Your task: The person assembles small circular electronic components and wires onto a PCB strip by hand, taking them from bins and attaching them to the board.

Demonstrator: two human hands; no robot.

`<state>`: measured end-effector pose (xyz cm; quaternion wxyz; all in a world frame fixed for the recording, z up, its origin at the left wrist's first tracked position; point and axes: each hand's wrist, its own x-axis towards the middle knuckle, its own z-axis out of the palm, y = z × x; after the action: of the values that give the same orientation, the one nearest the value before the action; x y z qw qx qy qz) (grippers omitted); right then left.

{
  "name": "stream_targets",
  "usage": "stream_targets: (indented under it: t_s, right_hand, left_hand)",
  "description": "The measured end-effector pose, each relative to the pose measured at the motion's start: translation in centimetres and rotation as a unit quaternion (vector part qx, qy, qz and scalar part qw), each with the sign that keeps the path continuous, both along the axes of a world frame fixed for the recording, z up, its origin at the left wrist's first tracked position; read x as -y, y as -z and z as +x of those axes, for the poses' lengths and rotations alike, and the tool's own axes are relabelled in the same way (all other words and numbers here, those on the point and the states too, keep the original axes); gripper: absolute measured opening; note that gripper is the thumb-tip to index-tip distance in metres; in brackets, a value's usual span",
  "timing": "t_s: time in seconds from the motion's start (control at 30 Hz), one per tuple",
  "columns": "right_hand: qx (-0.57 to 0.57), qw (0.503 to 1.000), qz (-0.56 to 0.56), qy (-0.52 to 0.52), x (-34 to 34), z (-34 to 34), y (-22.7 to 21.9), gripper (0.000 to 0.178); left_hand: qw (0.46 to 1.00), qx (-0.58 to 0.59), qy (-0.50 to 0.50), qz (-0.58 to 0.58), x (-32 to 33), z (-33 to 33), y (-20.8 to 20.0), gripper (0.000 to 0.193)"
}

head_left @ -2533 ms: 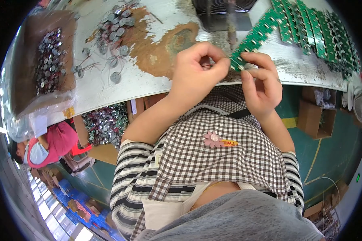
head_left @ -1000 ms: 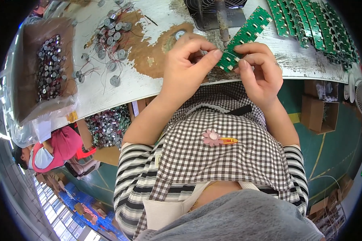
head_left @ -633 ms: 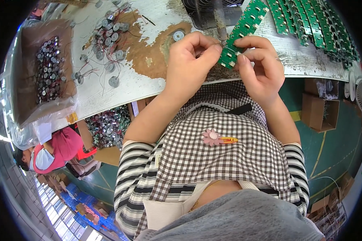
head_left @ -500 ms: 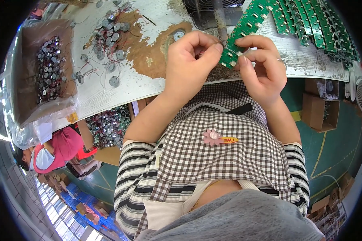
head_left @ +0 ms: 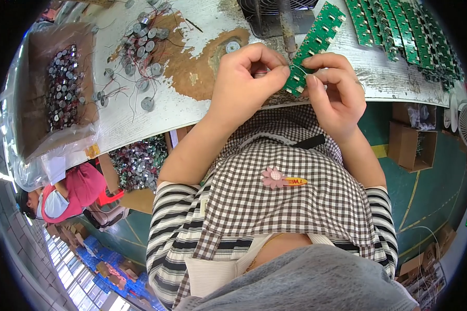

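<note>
"Where's the green circuit board?"
"Btwn hands, over table. R hand pinches its R edge; L hand's thumb + forefinger pressed tog. at L edge, can't tell on what."
"What's in the way?"
"Metal post just beside, black grille unit behind. More green boards R, wired metal discs L."

Lighting was bright. The chipped, white-painted tabletop bowed along its front edge from lens distortion; clear, crumpled plastic sheeting at its left edge glared.
</note>
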<state>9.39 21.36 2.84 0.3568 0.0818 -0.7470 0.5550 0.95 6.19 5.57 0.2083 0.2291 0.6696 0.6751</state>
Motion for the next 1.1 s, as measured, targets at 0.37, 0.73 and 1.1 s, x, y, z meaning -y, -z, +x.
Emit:
stream_targets:
  t_s: [0.37,0.73,1.1]
  right_hand:
    - [-0.029,0.998,0.055,0.002,0.1,-0.1,0.2,0.011]
    - [0.018,0.996,-0.088,-0.007,-0.4,0.6,1.0,0.002]
    - [0.046,0.995,-0.084,-0.020,-0.3,-0.2,1.2,0.003]
  left_hand:
    - [1.000,-0.019,-0.004,-0.023,0.3,0.0,-0.1,0.006]
    - [0.812,-0.548,-0.164,-0.110,5.3,-7.0,-2.8,0.020]
    - [0.708,-0.552,-0.017,-0.441,8.0,-16.0,-3.0,0.013]
